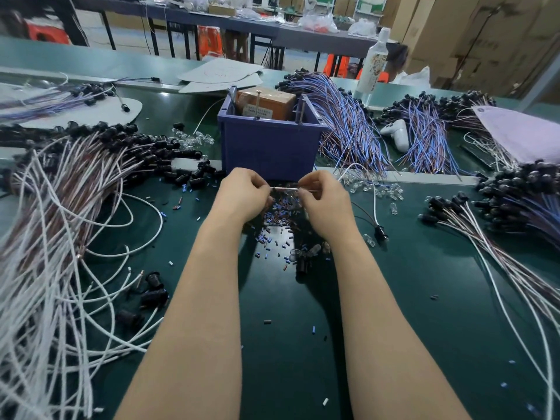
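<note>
Pinching of a thin white insulated wire (285, 188) is shown: its ends are gripped by the curled fingers of the left hand (242, 192) and the right hand (325, 201), so the short span is drawn taut and level. It is held above a heap of small blue and brown tube pieces (280, 213), just before the square blue plastic bin (266, 147), presumably so that trimmings are collected on the green bench mat (424, 298).

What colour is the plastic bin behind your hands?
It is a blue-violet plastic bin, clearest in the head view.
</note>
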Motion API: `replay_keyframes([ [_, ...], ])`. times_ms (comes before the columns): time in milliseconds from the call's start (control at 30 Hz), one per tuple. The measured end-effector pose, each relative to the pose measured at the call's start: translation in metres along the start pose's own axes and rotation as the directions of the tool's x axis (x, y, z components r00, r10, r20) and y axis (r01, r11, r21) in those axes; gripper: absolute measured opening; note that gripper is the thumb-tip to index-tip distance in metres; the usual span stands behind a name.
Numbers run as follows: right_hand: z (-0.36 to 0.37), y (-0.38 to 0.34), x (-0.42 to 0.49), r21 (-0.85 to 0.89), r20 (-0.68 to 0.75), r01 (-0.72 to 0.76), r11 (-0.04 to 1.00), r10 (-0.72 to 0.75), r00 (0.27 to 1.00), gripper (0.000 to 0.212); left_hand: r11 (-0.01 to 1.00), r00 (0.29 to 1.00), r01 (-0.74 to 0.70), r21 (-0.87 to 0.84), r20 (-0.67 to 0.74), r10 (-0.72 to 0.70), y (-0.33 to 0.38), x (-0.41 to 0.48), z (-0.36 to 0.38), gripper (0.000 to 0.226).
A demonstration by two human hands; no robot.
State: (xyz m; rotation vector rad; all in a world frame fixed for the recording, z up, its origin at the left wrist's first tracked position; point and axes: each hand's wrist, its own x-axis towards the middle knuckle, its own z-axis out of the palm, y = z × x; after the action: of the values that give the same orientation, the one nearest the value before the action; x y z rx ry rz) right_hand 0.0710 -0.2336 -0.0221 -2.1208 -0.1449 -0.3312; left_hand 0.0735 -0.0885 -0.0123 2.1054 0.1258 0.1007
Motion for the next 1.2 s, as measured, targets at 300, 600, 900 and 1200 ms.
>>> replay_keyframes([
  [300, 0.003, -0.002, 0.000, -0.023, 0.049, 0.021, 1.000, -0.019, 0.999, 0.010, 0.999, 0.998, -0.039, 0.036, -0.056, 0.041, 0.002, -0.005, 0.002, 0.019],
  [600, 0.003, -0.002, 0.000, -0.019, 0.028, 0.000, 1.000, 0.000, 1.000, 0.011, 0.962, 1.000, 0.017, -0.271, 0.003, -0.017, 0.002, -0.007, 0.005, 0.015],
  [900, 0.003, -0.005, -0.002, -0.015, 0.054, 0.001, 1.000, -0.001, 0.999, 0.012, 0.993, 0.994, -0.041, -0.114, 0.095, 0.052, 0.001, -0.009, 0.009, 0.020],
  [1200, -0.002, -0.001, -0.003, -0.072, 0.123, 0.032, 0.997, -0.023, 0.992, 0.011, 0.992, 0.987, -0.117, 0.040, 0.120, 0.111, 0.004, -0.012, 0.007, 0.019],
])
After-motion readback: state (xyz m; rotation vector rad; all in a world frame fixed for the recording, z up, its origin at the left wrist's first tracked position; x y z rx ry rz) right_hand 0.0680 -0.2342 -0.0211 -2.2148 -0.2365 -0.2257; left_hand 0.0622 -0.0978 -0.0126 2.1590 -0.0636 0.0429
